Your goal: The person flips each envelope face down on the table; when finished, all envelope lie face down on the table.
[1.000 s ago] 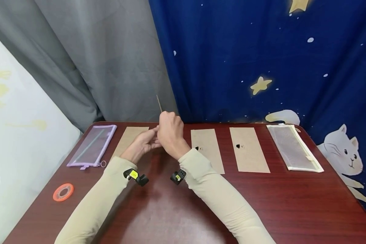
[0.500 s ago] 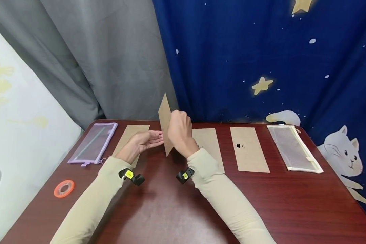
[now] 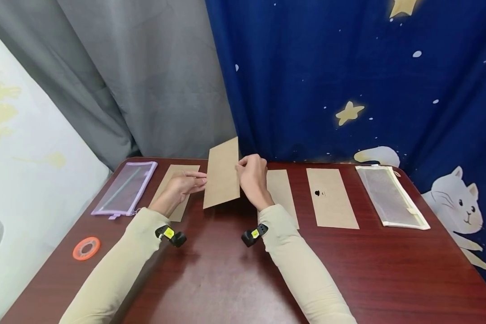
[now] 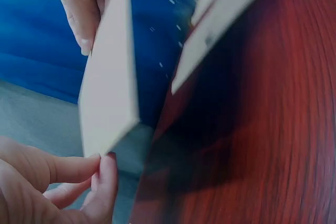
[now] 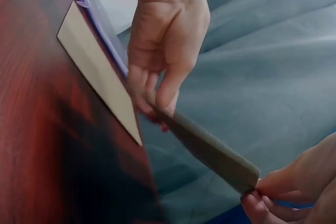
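Above the back of the table, both hands hold a thin, stiff kraft-brown card [image 3: 222, 173] upright and tilted, its plain face towards me. At its left edge my left hand [image 3: 180, 185] pinches a corner between thumb and fingers, as the left wrist view shows. The right hand [image 3: 254, 180] pinches the opposite edge, with thumb and fingertips meeting on it in the right wrist view. A similar brown card [image 3: 180, 211] lies partly under the left hand. Another brown card [image 3: 283, 193] lies behind the right hand, and a third brown card [image 3: 333, 200] with a small black hat print lies further right.
A purple-edged mesh zip pouch [image 3: 125, 191] lies at the back left, a white-edged mesh pouch [image 3: 390, 195] at the back right. An orange ring-shaped roll [image 3: 87, 249] is near the left edge. Curtains [image 3: 291, 90] hang right behind the dark red table [image 3: 227, 279].
The held card has turned from edge-on to face me and come lower. My right hand has moved right, my left hand slightly left, so the hands are farther apart.
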Demonstrator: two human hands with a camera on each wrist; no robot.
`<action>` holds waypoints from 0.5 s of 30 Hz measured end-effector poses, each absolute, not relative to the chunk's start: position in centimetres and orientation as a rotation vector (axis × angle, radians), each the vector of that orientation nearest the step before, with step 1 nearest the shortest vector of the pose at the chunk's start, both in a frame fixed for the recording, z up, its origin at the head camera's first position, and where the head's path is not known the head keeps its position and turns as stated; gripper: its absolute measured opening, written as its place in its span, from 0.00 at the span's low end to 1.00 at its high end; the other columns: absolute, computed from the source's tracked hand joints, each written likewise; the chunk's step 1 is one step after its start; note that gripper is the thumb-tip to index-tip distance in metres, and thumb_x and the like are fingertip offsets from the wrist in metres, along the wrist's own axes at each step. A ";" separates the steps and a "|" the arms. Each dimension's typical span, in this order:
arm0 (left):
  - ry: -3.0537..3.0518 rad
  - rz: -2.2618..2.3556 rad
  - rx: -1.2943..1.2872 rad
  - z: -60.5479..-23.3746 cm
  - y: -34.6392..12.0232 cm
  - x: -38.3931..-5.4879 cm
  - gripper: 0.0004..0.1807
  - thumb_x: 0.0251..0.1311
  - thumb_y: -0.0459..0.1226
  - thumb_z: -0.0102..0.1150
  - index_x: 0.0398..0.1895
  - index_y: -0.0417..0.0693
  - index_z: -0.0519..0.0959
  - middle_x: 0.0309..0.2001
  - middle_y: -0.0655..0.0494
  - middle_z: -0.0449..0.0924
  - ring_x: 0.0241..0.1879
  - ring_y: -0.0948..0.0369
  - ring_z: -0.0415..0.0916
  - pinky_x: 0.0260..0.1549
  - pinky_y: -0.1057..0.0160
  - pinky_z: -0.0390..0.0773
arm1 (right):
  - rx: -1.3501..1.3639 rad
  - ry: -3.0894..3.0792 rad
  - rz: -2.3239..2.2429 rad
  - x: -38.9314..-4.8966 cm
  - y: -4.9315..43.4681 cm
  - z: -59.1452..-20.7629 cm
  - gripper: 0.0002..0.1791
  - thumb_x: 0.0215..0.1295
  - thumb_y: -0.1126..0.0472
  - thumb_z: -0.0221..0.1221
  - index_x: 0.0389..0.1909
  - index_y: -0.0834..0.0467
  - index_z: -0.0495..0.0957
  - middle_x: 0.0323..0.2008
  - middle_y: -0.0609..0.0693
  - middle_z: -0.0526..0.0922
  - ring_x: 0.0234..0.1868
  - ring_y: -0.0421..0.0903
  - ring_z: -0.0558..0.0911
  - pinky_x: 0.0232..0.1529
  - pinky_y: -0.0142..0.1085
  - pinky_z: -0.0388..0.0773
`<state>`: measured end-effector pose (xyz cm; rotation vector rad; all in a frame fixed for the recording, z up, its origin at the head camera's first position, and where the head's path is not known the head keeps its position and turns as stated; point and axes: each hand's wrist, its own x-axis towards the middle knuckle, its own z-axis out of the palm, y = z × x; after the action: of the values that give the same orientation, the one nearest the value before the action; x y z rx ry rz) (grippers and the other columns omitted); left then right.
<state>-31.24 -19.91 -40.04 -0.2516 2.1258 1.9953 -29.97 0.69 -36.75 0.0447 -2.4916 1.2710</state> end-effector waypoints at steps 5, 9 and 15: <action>2.241 1.997 -0.221 -40.7 -19.9 -31.2 0.20 0.62 0.21 0.60 0.58 0.21 0.75 0.28 0.59 0.84 0.28 0.71 0.83 0.43 0.66 0.87 | -0.061 -2.508 1.380 -30.4 1.2 -38.3 0.05 0.59 0.66 0.70 0.35 0.60 0.91 0.38 0.54 0.91 0.44 0.51 0.88 0.50 0.43 0.85; 2.271 1.984 -0.233 -41.2 -19.8 -31.3 0.19 0.61 0.21 0.61 0.56 0.20 0.76 0.28 0.58 0.84 0.27 0.71 0.83 0.40 0.67 0.87 | -0.121 -2.527 1.426 -30.5 1.4 -39.4 0.04 0.58 0.66 0.71 0.34 0.59 0.91 0.35 0.54 0.91 0.40 0.50 0.89 0.46 0.42 0.86; 2.370 1.895 -0.288 -41.8 -19.7 -31.6 0.16 0.60 0.22 0.64 0.51 0.21 0.79 0.29 0.53 0.85 0.26 0.70 0.83 0.39 0.66 0.88 | -0.176 -2.563 1.461 -30.7 1.3 -40.8 0.02 0.58 0.66 0.70 0.30 0.60 0.91 0.26 0.55 0.90 0.25 0.47 0.87 0.35 0.39 0.85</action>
<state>-31.59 -19.74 -41.76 -0.2881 2.3702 1.8946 -30.68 1.30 -40.81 -0.1762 -2.5630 1.4611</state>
